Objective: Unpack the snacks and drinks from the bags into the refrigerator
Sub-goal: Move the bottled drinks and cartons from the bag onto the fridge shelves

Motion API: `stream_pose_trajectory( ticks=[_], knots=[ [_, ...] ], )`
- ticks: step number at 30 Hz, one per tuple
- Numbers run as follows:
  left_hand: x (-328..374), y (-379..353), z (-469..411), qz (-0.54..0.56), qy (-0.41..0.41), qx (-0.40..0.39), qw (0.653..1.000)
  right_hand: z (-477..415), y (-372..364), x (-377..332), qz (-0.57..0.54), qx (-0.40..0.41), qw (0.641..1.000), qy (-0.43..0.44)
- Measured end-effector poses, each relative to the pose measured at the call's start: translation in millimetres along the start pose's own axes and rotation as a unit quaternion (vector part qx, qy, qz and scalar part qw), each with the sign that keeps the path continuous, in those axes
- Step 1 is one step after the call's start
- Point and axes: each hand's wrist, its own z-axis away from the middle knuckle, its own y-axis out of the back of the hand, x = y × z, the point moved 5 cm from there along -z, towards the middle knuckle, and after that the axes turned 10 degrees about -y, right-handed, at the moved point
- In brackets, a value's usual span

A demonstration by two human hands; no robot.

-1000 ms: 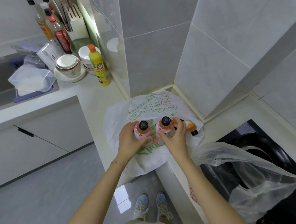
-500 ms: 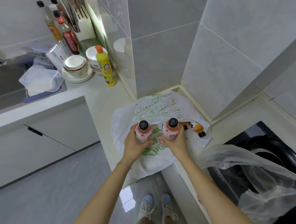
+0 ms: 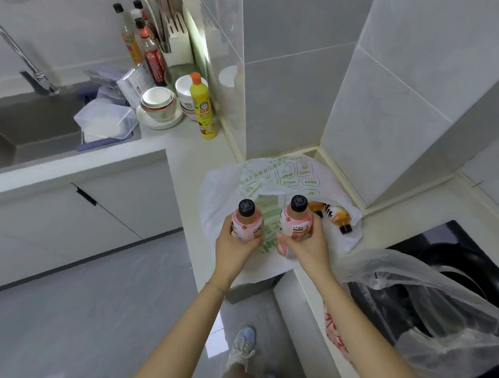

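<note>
Two-handed reach over bag [image 3: 222, 187]: left hand [image 3: 235, 245] grip curls round pink bottle [image 3: 244, 222], right hand [image 3: 307, 248] round second bottle [image 3: 296, 221].

I'm counting two pink bottles, black caps: left pink bottle [image 3: 244, 222] sitting in my left grip [image 3: 236, 246], right pink bottle [image 3: 296, 221] in my right grip [image 3: 306, 247]. So two grips, one bottle each. Something pink is showing under the right grip, and I can't tell if it's a third. Two orange ones are lying behind: first orange bottle [image 3: 340, 216], second orange bottle [image 3: 316, 206]. Two bags: one white printed bag [image 3: 287, 173], one clear bag [image 3: 411, 286]. Farther along the desk [image 3: 192, 156] I'm seeing three sauce bottles [image 3: 151, 54], one yellow squeeze bottle [image 3: 202, 107], one knife block [image 3: 177, 38], one faucet [image 3: 30, 67]. Bowls are stacking up, count unclear.
</note>
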Motion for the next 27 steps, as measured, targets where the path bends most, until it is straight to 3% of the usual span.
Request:
stream_pose_trajectory(
  ticks=[10, 21, 23, 27],
  knots=[
    [35, 40, 117, 0.074, -0.020, 0.191, 0.979, 70, -24, -40, 0.035, -0.242, 0.966, 0.084],
    [83, 174, 268, 0.013, -0.050, 0.369, 0.928, 229, -125, -66, 0.062, -0.448, 0.876, 0.164],
    [90, 213, 341, 0.002, -0.065, 0.436, 0.897, 303, -154, -64, 0.074, -0.507, 0.837, 0.192],
    [105, 235, 416, -0.005, -0.074, 0.481, 0.874, 379, -170, -58, 0.067, -0.552, 0.808, 0.196]
  ],
)
